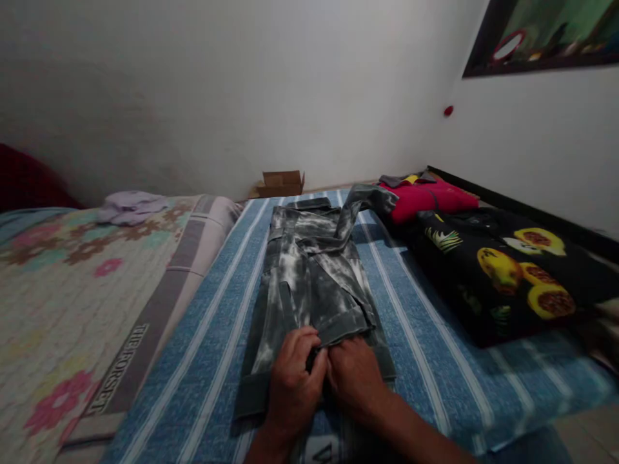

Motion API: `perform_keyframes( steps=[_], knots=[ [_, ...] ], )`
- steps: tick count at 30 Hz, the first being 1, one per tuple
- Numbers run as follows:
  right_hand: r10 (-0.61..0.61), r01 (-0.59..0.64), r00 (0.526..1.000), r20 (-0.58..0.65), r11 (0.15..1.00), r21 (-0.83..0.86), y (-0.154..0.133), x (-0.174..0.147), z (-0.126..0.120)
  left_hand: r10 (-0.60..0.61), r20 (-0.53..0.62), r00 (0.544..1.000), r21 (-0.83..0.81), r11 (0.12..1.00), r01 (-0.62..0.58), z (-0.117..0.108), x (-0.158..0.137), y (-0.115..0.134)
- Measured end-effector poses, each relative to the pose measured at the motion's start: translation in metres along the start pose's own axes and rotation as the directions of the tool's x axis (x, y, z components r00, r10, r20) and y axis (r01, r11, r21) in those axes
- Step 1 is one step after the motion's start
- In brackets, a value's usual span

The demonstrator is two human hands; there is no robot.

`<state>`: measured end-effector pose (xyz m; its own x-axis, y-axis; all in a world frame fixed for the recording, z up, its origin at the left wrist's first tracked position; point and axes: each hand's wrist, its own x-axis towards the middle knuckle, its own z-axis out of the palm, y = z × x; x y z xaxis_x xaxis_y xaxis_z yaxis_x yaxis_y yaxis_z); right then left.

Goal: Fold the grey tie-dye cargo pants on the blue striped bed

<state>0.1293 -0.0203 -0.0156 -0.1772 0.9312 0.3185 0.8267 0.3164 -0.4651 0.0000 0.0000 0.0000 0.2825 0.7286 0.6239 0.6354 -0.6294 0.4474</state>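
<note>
A grey, white-mottled denim garment (309, 277) is lying lengthwise on a blue striped sheet (425, 361), partly folded, one strip trailing toward the far wall. Its near cuff is being pinched by the left hand (293, 380) and right hand (355, 380), both closed on the cloth and touching. Right of the garment, a black fruit-print fabric (507, 270) and a red garment (428, 196) are lying; beyond it, an open cardboard box (282, 183) is resting, contents not discernible.
</note>
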Motion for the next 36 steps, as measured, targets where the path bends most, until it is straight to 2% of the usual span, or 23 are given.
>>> perform_keyframes(
  steps=[3, 8, 11, 16, 19, 22, 24, 27, 31, 32, 34, 36],
  knots=[
    [-0.105, 0.104, 0.989, -0.103, 0.994, -0.019, -0.002, -0.016, 0.011, -0.003, 0.013, 1.0, -0.001, 1.0, 0.003, 0.0, 0.0, 0.003],
    [-0.148, 0.143, 0.982, -0.114, 0.988, -0.056, -0.004, -0.023, 0.026, 0.001, 0.035, 0.999, 0.006, 1.0, -0.001, -0.001, 0.002, 0.005],
    [-0.194, 0.187, 0.973, -0.128, 0.981, -0.059, -0.006, -0.029, 0.026, 0.011, 0.098, 0.995, 0.031, 0.999, -0.014, -0.002, 0.005, 0.004],
    [-0.235, 0.235, 0.964, -0.126, 0.972, -0.017, -0.006, -0.04, 0.012, -0.009, 0.196, 0.981, 0.061, 0.998, -0.003, -0.004, 0.008, 0.009],
    [-0.274, 0.281, 0.957, -0.1, 0.958, 0.061, -0.004, -0.044, -0.002, -0.042, 0.195, 0.98, 0.073, 0.997, 0.028, -0.004, 0.009, 0.014],
    [-0.297, 0.319, 0.946, -0.134, 0.927, 0.196, 0.004, -0.04, -0.025, -0.032, 0.171, 0.985, 0.075, 0.997, 0.02, -0.002, 0.006, 0.014],
    [-0.276, 0.315, 0.943, -0.186, 0.919, 0.237, 0.015, -0.03, -0.041, 0.0, 0.155, 0.988, 0.084, 0.996, -0.013, -0.001, 0.003, 0.011],
    [-0.169, 0.221, 0.954, -0.246, 0.955, 0.2, 0.046, 0.006, -0.058, 0.054, 0.159, 0.986, 0.093, 0.993, -0.069, 0.001, 0.0, 0.007],
    [-0.009, 0.037, 0.965, -0.264, 0.994, 0.1, 0.091, 0.077, -0.053, 0.086, 0.175, 0.981, 0.101, 0.989, -0.104, 0.003, 0.0, 0.005],
    [0.009, 0.006, 0.974, -0.228, 0.998, 0.065, 0.1, 0.093, -0.047, 0.088, 0.176, 0.98, 0.105, 0.989, -0.107, 0.003, 0.0, 0.005],
    [0.036, -0.037, 0.998, -0.059, 0.999, -0.025, 0.113, 0.116, -0.032, 0.093, 0.175, 0.98, 0.115, 0.987, -0.114, 0.003, 0.001, 0.005],
    [0.055, -0.047, 0.996, 0.076, 0.994, -0.095, 0.12, 0.125, -0.016, 0.092, 0.172, 0.981, 0.126, 0.985, -0.115, 0.003, 0.0, 0.006]
  ],
)
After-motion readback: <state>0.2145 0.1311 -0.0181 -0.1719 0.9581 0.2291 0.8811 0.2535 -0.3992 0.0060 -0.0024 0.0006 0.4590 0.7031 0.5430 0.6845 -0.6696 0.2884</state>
